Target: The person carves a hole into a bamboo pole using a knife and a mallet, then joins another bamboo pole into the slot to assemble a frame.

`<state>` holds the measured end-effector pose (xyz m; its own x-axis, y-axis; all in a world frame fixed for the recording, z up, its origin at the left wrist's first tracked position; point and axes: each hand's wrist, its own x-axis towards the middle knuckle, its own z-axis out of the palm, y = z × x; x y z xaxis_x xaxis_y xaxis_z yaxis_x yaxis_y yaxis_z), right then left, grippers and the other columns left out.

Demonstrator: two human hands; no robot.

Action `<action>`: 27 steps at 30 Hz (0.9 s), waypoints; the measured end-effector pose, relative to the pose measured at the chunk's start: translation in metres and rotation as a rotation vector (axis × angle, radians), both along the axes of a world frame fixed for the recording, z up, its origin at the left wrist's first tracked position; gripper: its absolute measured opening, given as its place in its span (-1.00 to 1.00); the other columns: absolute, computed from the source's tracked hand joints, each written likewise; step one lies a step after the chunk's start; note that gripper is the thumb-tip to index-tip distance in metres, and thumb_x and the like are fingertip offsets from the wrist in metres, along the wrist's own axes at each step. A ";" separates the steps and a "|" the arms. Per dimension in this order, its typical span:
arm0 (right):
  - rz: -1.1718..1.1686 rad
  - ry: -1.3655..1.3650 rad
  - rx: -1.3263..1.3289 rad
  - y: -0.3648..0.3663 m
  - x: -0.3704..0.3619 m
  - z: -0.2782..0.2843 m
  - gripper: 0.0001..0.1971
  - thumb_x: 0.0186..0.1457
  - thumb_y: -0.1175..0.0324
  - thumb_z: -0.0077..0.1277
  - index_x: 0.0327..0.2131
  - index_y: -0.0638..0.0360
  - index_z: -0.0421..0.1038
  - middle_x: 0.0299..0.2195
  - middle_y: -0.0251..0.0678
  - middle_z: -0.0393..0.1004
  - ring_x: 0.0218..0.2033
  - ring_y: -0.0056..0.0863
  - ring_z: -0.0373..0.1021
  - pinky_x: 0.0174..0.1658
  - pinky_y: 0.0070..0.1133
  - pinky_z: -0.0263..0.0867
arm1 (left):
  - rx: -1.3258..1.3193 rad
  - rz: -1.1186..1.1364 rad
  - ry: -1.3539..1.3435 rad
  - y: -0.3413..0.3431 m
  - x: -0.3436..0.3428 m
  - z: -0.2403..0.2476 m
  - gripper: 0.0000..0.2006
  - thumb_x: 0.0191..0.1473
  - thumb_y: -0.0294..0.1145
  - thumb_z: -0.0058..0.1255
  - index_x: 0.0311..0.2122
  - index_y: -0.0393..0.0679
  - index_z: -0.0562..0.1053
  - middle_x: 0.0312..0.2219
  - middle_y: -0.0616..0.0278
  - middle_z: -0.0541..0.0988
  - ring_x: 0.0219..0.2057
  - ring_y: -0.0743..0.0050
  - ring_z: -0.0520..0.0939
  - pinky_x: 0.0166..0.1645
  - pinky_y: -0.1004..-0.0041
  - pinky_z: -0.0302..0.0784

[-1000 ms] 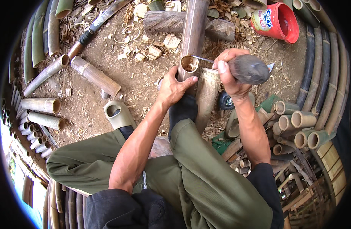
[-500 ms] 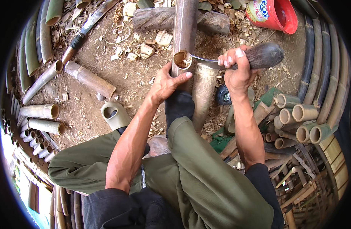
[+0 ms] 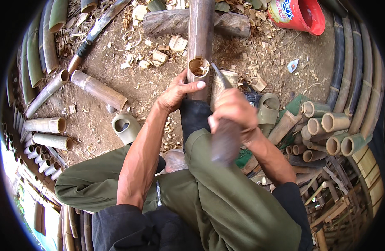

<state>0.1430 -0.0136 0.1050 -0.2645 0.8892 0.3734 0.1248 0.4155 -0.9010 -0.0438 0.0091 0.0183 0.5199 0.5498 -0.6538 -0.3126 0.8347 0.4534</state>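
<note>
My left hand [image 3: 173, 93] is wrapped around the near end of a long brown bamboo tube [image 3: 200, 37], its thumb lying across the tube just below the open mouth. Pale shavings or frayed fibre show inside that mouth. In my right hand [image 3: 235, 109], smeared by motion, is a knife [image 3: 221, 76] with a narrow blade and a thick dark handle. Its tip is at the right side of the tube's mouth; whether it touches, I cannot tell. The handle points back toward my knee. A paler bamboo piece [image 3: 218, 90] stands just under the blade, partly hidden by my hand.
The tube lies across a rough log [image 3: 167, 21] amid wood chips. A long blade with a wrapped handle [image 3: 84, 48] and a cut bamboo length [image 3: 99, 89] lie left. A red bucket [image 3: 311, 16] is far right; cut bamboo tubes [image 3: 333, 121] pile up nearer. Olive clogs [image 3: 126, 129] flank my legs.
My right hand has come down and left, turning the knife from crosswise to handle toward me. The blade has left the front of the tube's mouth. My left hand keeps its hold.
</note>
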 end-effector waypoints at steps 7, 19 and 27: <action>0.261 -0.178 0.031 -0.013 -0.015 -0.003 -0.68 -0.34 0.27 0.22 -0.42 0.15 0.43 -0.44 -0.39 0.40 -0.39 -0.39 0.36 -0.28 -0.45 0.29 | 0.020 -0.026 0.043 -0.001 -0.001 -0.004 -0.23 -0.08 -0.23 0.38 0.21 -0.15 0.23 -0.19 0.32 0.50 -0.16 0.54 0.51 0.01 0.46 0.44; 0.347 -0.425 0.175 -0.017 -0.001 -0.022 -0.85 -0.14 0.29 -0.02 -0.46 0.11 0.39 -0.54 -0.43 0.21 -0.46 -0.48 0.27 -0.28 -0.53 0.26 | 0.151 -0.081 0.296 0.004 0.018 0.004 -0.39 -0.08 -0.17 0.39 0.02 -0.22 0.39 -0.21 0.28 0.56 -0.20 0.55 0.54 -0.05 0.49 0.48; 0.437 -0.584 0.316 -0.022 0.024 -0.052 -0.84 -0.22 0.33 0.03 -0.48 0.13 0.39 -0.51 -0.42 0.28 -0.43 -0.47 0.30 -0.24 -0.50 0.32 | 0.262 -0.062 0.492 0.006 0.033 0.011 -0.40 -0.17 -0.13 0.44 -0.06 -0.25 0.46 -0.26 0.24 0.60 -0.24 0.51 0.57 -0.07 0.45 0.50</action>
